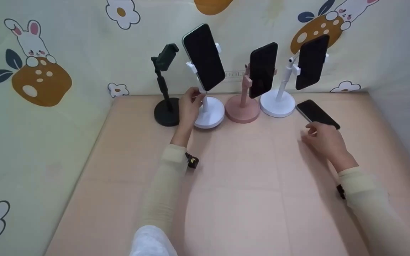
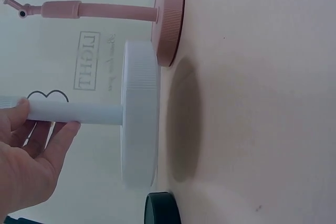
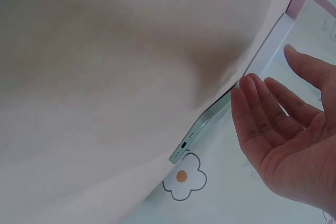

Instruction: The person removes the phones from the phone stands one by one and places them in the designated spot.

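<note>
My left hand (image 1: 190, 108) grips the pole of a white phone stand (image 1: 209, 115), thumb on one side and fingers on the other. In the left wrist view the hand (image 2: 31, 156) holds the pole above the round white base (image 2: 140, 114), and a shadow shows under that base. A phone (image 1: 204, 57) is clamped in this stand, its dark screen facing forward. At the right, my right hand (image 1: 327, 142) is beside the near end of a phone lying flat (image 1: 317, 113). In the right wrist view its fingers (image 3: 257, 114) are loosely bent near the phone (image 3: 194, 129); contact cannot be told.
Left of the white stand is a black stand (image 1: 167, 113) with an unoccupied clamp. To the right are a pink stand (image 1: 242, 110) and another white stand (image 1: 278, 104), each holding a phone. A patterned wall (image 1: 84, 53) rises behind the pink tabletop (image 1: 240, 213).
</note>
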Tool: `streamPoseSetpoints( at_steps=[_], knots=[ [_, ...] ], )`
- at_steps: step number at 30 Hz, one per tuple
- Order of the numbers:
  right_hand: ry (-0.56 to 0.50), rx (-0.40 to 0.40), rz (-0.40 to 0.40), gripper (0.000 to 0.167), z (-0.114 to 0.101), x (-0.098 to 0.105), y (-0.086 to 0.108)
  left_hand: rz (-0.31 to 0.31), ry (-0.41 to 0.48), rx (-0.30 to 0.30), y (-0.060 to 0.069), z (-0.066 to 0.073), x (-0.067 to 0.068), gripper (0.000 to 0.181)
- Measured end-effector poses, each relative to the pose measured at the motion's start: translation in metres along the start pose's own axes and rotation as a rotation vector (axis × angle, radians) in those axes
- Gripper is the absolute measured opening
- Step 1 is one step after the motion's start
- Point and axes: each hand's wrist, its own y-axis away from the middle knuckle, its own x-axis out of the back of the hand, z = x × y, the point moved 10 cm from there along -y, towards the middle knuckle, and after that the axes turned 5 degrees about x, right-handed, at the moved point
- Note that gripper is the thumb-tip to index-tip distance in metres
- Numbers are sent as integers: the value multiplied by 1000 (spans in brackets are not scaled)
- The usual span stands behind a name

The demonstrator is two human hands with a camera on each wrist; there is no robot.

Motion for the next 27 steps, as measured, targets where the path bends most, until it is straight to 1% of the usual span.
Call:
streamPoseSetpoints(
  at_steps=[2, 7, 14, 19, 25, 27],
  knots=[
    [1, 9, 4, 39, -1, 1, 0, -9, 6, -6, 4, 1, 1, 23],
    [1, 0, 2, 40, -1, 1, 1, -34, -1, -3, 12, 1, 2, 22],
    [-1, -2, -2, 41, -3, 1, 2, -80, -25, 28, 24, -2, 3, 22],
    [-3, -5, -11, 41, -4, -1, 2, -102, -40, 38, 31, -5, 6, 25],
    [-10, -8, -15, 41, -6, -2, 2, -121, -61, 44, 39, -4, 7, 25],
    [-6, 3, -8, 41, -7, -2, 2, -125, -68, 44, 41, -3, 7, 24]
  ],
)
